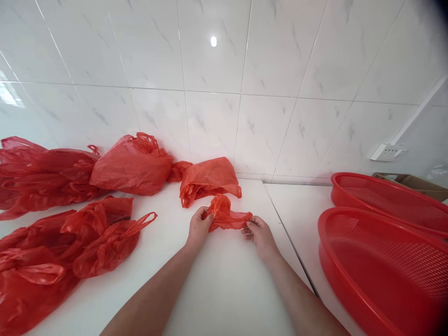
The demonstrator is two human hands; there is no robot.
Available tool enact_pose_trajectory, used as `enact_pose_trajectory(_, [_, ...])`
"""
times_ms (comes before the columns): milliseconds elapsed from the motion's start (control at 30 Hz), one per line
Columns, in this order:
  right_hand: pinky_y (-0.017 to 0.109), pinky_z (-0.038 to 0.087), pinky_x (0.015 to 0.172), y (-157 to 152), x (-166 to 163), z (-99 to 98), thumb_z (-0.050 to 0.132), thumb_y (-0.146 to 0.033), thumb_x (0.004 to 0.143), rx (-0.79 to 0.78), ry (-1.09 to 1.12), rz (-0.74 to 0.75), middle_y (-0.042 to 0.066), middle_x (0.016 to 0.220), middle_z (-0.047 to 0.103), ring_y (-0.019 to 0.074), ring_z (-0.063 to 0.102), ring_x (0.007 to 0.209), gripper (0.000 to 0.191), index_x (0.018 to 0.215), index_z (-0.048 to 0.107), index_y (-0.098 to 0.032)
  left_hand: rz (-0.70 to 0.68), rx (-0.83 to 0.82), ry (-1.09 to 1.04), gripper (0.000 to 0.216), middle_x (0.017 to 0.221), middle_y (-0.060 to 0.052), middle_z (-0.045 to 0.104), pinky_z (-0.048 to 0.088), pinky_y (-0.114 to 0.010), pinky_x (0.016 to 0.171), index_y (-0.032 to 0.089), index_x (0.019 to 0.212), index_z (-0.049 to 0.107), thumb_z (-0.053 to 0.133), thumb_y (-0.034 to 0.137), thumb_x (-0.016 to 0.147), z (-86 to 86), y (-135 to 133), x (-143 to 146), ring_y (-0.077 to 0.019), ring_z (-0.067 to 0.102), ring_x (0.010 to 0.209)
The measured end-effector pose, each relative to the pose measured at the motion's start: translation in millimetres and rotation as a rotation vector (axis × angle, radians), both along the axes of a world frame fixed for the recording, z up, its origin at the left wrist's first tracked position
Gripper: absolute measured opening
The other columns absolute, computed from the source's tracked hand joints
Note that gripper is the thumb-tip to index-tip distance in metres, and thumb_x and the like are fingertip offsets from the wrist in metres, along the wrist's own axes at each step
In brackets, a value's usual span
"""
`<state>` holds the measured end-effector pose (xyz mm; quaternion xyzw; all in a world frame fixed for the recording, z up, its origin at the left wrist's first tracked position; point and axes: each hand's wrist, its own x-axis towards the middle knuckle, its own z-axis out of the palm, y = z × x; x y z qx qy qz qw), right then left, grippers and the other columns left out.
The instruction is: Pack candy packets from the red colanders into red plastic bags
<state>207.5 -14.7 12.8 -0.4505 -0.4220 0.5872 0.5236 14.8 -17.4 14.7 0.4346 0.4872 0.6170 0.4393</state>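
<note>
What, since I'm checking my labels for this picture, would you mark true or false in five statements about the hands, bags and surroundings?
1. The left hand and right hand hold the same red plastic bag. True.
2. Both baskets stand left of the hands. False: the near basket and far basket are on the right.
3. The baskets have solid walls throughout. False: mesh holes show.
4. A socket is on the tiled wall. True.
5. Red bags lie on the table's left side. True.

Red baskets (381,280), wall socket (388,152), tiled wall (213,112)
</note>
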Motion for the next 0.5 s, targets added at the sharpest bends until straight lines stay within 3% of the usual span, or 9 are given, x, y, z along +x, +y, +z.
enact_pose_trajectory(167, [0.022, 0.047, 0.052, 3, 6, 2.1, 0.067, -0.028, 0.067, -0.036, 0.075, -0.032, -0.001, 0.069, 0.064, 0.0109, 0.058, 0.058, 0.016, 0.079, 0.059, -0.020, 0.038, 0.009, -0.011, 0.030, 0.068, 0.002, 0.057, 0.040, -0.022, 0.050, 0.019, 0.082, 0.055, 0.068, 0.044, 0.071, -0.1, 3, -9, -0.0120, 0.053, 0.055])
enact_pose_trajectory(367, [0.022, 0.049, 0.051, 13, 18, 0.1, 0.069, -0.018, 0.063, -0.098, 0.328, -0.166, -0.001, 0.070, 0.067, 0.0132, 0.063, 0.061, 0.020, 0.079, 0.056, -0.020, 0.099, 0.038, 0.047, 0.031, 0.066, 0.003, 0.056, 0.038, -0.022, 0.054, 0.019, 0.072, 0.049, 0.067, 0.045, 0.069, 0.0, 6, -15, -0.0109, 0.049, 0.056])
enact_pose_trajectory(500, [0.023, 0.050, 0.050, 20, 30, -0.9, 0.068, -0.016, 0.065, -0.102, 0.365, -0.204, -0.001, 0.068, 0.066, 0.0148, 0.065, 0.063, 0.020, 0.080, 0.056, -0.021, 0.143, 0.049, 0.175, 0.027, 0.062, 0.004, 0.049, 0.033, -0.022, 0.054, 0.019, 0.064, 0.046, 0.065, 0.038, 0.071, 1.9, 4, -15, -0.0109, 0.043, 0.056])
